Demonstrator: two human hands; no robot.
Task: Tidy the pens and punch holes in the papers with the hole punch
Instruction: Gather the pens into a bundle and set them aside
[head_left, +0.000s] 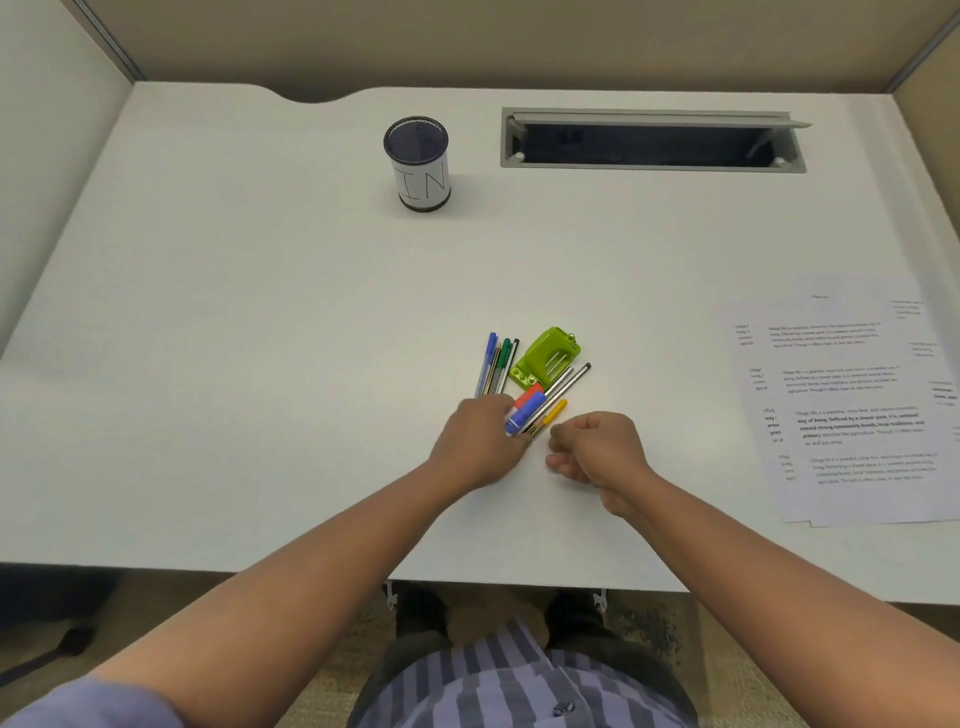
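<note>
Papers (852, 410) lie fanned at the right bench (260, 312) edge, with wide bare surface left and back toward the mesh cup (417, 163) and cable slot (652, 140). Left hand (480, 441), palm down, grips a pens (498, 366) bundle beside the green hole punch (545, 356); right hand (597, 449) hovers loosely curled, holding nothing, near loose pens.

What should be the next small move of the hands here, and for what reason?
Probably the left hand should close on the loose coloured pens beneath it and lift them: they lie scattered beside the green hole punch, and the black mesh pen cup looks empty.
</note>
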